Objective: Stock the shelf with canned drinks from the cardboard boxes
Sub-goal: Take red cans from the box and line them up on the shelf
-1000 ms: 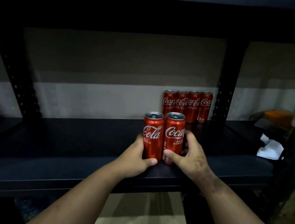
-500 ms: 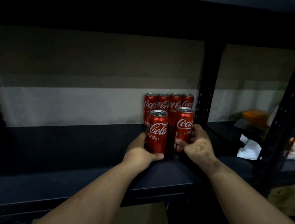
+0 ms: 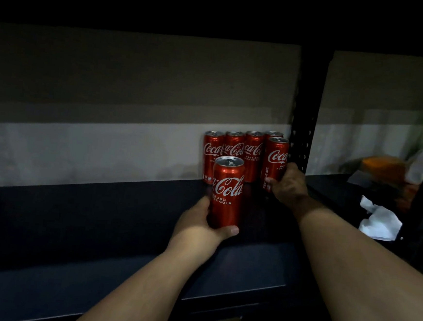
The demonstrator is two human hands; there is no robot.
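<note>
Cans are going onto the dark shelf (image 3: 99,217), one in each hand. The left hand (image 3: 200,229) grips a red can (image 3: 227,192) low on its body, thumb across the front near the base, so the label stays turned outward. This can stands upright in front of the back row (image 3: 234,149), a little apart from it. The right hand (image 3: 288,185) is wrapped around a second can (image 3: 276,160), which is right beside the black upright post (image 3: 306,117) and just ahead of the row; I think it starts a second row from that corner. The fourth can of the back row is mostly hidden behind it. A crumpled white paper (image 3: 380,221) lies further right. The cardboard boxes are not in view, and the orange thing far right is too blurred to name.
</note>
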